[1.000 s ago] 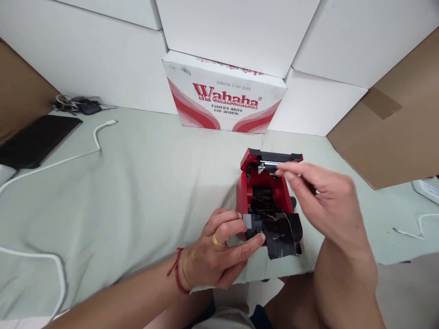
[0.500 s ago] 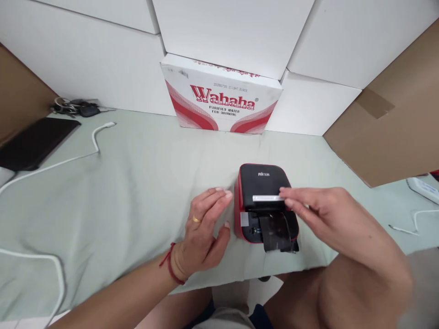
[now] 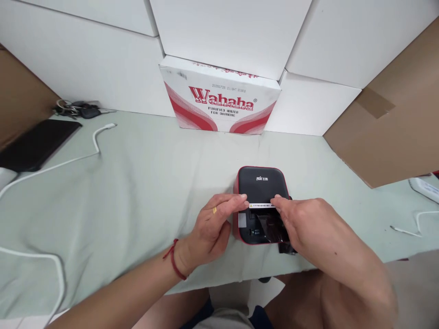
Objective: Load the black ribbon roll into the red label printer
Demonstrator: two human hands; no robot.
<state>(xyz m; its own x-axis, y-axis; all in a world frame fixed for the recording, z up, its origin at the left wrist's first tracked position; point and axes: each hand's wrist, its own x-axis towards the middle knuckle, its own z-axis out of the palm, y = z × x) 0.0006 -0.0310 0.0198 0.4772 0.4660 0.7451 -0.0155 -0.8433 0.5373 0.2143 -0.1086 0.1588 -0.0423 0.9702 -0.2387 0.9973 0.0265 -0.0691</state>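
A small red and black label printer (image 3: 260,183) stands on the pale green cloth (image 3: 137,192) near the table's front edge, its black lid down. A white strip (image 3: 261,205) runs along the lid's front edge. My left hand (image 3: 209,228) lies at the printer's left side, fingers stretched, with the fingertips on the strip's left end. My right hand (image 3: 308,224) reaches over the front right corner, a fingertip on the strip's right end. Black film (image 3: 270,226) sticks out of the front slot, partly hidden under my right hand.
A red and white Wahaha carton (image 3: 219,98) stands against stacked white boxes behind. Brown cardboard (image 3: 394,123) leans at the right, with a power strip (image 3: 425,188) below it. At the left lie a white cable (image 3: 68,160), a black flat case (image 3: 34,141) and keys (image 3: 73,108).
The printer's lid was open and has come down shut. My left hand let go of the front part and moved to the lid's edge; my right hand came down onto it too.
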